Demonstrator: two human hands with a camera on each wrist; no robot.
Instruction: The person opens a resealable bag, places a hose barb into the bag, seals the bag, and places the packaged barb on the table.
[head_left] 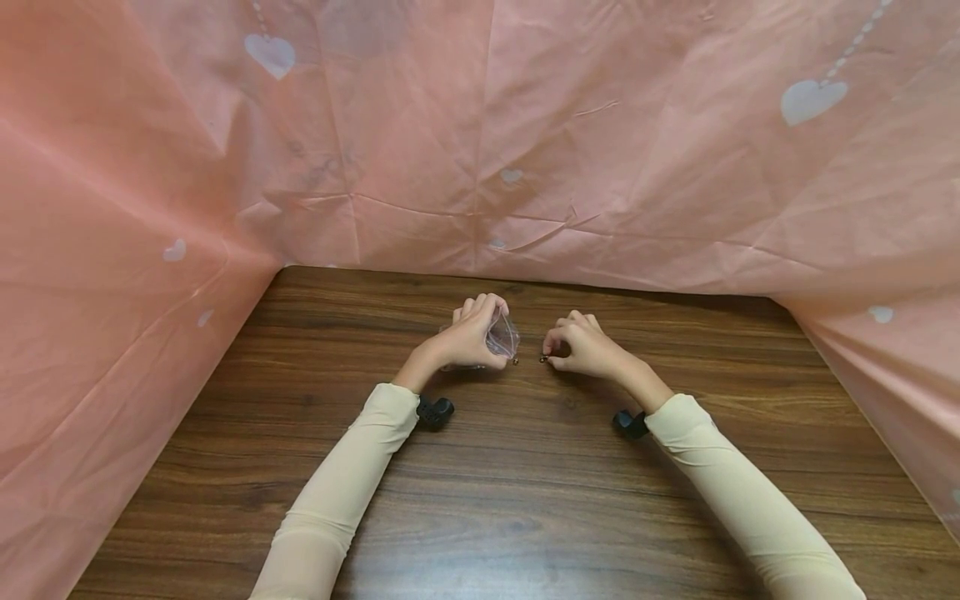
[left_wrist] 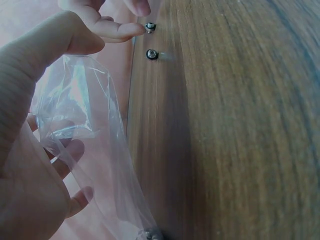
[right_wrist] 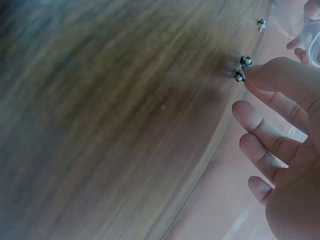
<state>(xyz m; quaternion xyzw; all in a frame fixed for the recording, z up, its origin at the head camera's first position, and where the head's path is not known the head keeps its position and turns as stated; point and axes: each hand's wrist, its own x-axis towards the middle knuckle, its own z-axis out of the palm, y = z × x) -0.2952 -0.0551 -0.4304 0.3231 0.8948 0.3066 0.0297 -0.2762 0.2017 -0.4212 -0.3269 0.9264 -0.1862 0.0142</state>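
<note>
My left hand (head_left: 474, 335) grips a clear plastic bag (head_left: 504, 335), thumb and fingers spread round its mouth, which gapes toward the right. Low in the bag, a small dark metal piece (left_wrist: 149, 233) shows in the left wrist view. Across from it, my right hand (head_left: 588, 347) has its thumb and index finger closed together at small, screw-like metal pieces (right_wrist: 239, 76) with dark rings; two show right at these fingertips in the right wrist view. The other right fingers are loosely bent. Between the hands, another such piece (head_left: 515, 361) lies on the table, near my left thumb.
The brown wood-grain table (head_left: 510, 475) extends under both arms. A pink sheet with white hearts (head_left: 480, 150) hangs along its back and sides. Black wrist cameras (head_left: 435, 412) sit below both hands, by the cream sleeves (head_left: 337, 492).
</note>
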